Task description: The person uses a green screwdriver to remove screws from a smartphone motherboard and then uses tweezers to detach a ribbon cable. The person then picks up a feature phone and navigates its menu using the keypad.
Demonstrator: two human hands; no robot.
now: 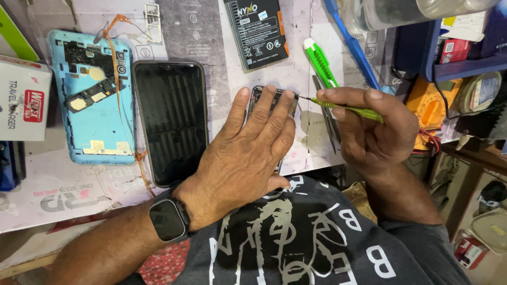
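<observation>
My left hand (245,150) lies flat with fingers spread over an opened phone (260,95), pressing it to the workbench; only the phone's top edge shows past my fingertips. My right hand (372,132) grips a thin green screwdriver (346,108), whose metal tip touches the phone's upper right corner. A black smartwatch (168,219) sits on my left wrist.
Left of my hand lie a dark phone screen (171,121) and a light-blue phone back cover (92,100) with orange flex cable. A black battery (259,31), a green utility knife (319,62), tweezers (328,119) and a blue tool (351,42) lie behind. A white box (24,100) stands far left.
</observation>
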